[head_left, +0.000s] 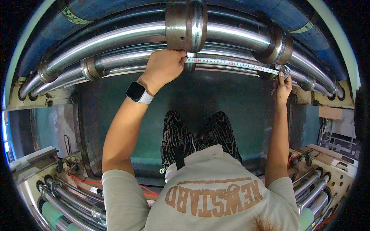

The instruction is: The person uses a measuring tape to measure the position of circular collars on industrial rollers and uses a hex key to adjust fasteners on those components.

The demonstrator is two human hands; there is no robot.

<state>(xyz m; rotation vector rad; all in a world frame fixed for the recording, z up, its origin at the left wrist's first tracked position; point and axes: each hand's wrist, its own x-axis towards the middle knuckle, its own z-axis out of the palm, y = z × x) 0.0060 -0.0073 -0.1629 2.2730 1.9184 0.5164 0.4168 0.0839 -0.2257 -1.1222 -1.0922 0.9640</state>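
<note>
A white steel tape measure blade (231,63) is stretched along the polished metal shafts (240,33) in front of me. The fingers of my left hand (166,64) hold its far left end, just under a wide metal collar (177,27). Near a second collar (278,47), my right hand (282,83) pinches the blade's other end between thumb and fingers, beside a small metallic piece (286,71) whose form is unclear. A smartwatch (136,91) is on my left wrist.
Blue rollers (95,13) lie beyond the shafts. A collar with a red line (90,69) sits to the left. Cream machine frames (59,99) flank both sides. Behind me are more metal rollers (72,202) and a red cable (83,180). Dark green flooring (127,115) lies beneath.
</note>
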